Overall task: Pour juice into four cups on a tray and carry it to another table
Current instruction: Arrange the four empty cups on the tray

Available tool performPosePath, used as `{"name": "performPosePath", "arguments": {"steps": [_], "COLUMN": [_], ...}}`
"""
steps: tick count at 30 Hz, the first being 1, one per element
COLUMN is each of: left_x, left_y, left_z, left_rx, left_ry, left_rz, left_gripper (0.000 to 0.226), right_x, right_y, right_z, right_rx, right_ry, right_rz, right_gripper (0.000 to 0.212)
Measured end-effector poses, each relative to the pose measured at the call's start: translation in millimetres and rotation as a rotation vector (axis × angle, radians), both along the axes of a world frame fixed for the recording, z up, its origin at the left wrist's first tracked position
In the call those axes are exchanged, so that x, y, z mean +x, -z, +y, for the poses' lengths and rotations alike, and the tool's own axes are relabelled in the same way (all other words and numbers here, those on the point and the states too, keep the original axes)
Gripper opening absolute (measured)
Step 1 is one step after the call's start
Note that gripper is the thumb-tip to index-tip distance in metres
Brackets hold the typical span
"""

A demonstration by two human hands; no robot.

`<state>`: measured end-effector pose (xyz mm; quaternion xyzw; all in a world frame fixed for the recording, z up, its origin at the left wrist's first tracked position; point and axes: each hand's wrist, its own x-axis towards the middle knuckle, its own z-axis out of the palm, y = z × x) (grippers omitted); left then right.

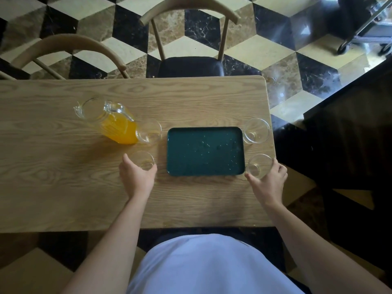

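Note:
A dark green tray lies bare on the wooden table, with water drops on it. A glass pitcher of orange juice stands to its left. Two clear cups stand left of the tray: a far one beside the pitcher and a near one. Two more stand right of it: a far cup and a near cup. My left hand curls around the near left cup, fingers on its sides. My right hand wraps the near right cup the same way. Both cups rest on the table.
Two wooden chairs stand at the table's far side. The table's right edge runs close to the right-hand cups. A dark counter lies to the right, and a wheeled metal cart stands at the far right on the patterned floor.

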<state>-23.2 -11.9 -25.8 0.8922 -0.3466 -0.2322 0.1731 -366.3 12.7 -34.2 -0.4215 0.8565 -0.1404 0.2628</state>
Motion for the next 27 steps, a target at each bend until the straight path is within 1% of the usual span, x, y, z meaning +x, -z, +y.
{"name": "performPosePath", "arguments": {"steps": [3,6,8,11,12,14,15,17,19,21,23,24,25,27], "left_x": [-3,-7,-10,-20,-24,-32,-35,-42,-51,-61,-70,-74,-77,-83], "left_y": [-7,-18,-29,-47,-52,-60,-62,-67,-70,-66,-58,-53,-47,-37], "left_z": [-1,-5,-11,-24,-29,-40,-47,-59,-67,-70,-69,-67,-66,-65], "left_rx": [0.028,0.075,0.145,0.314,0.370,0.449,0.471,0.465,0.365,0.141,-0.116,-0.225,-0.312,-0.403], "left_ry": [0.064,0.204,0.334,0.550,0.614,0.694,0.705,0.690,0.665,0.590,0.517,0.492,0.471,0.446], "left_rz": [-0.052,-0.160,-0.230,-0.271,-0.259,-0.164,-0.073,0.131,0.245,0.255,0.200,0.162,0.125,0.057], "left_gripper": [0.102,0.102,0.101,0.098,0.096,0.093,0.092,0.092,0.091,0.089,0.084,0.083,0.083,0.083], "right_x": [0,3,7,15,18,27,31,39,45,55,65,70,74,80], "right_y": [-4,-15,-24,-43,-50,-62,-66,-71,-72,-72,-70,-68,-64,-53], "right_z": [-6,-19,-32,-55,-63,-80,-89,-106,-117,-121,-122,-121,-121,-118], "right_rx": [0.009,0.039,0.103,0.283,0.349,0.480,0.531,0.560,0.430,0.209,-0.014,-0.087,-0.122,-0.144], "right_ry": [-0.035,-0.127,-0.222,-0.396,-0.446,-0.524,-0.547,-0.567,-0.530,-0.434,-0.385,-0.379,-0.379,-0.383], "right_rz": [0.038,0.141,0.227,0.327,0.344,0.317,0.265,0.099,-0.109,-0.234,-0.204,-0.176,-0.155,-0.119], "right_gripper": [0.099,0.096,0.092,0.078,0.078,0.089,0.094,0.094,0.088,0.091,0.100,0.102,0.103,0.104]}}
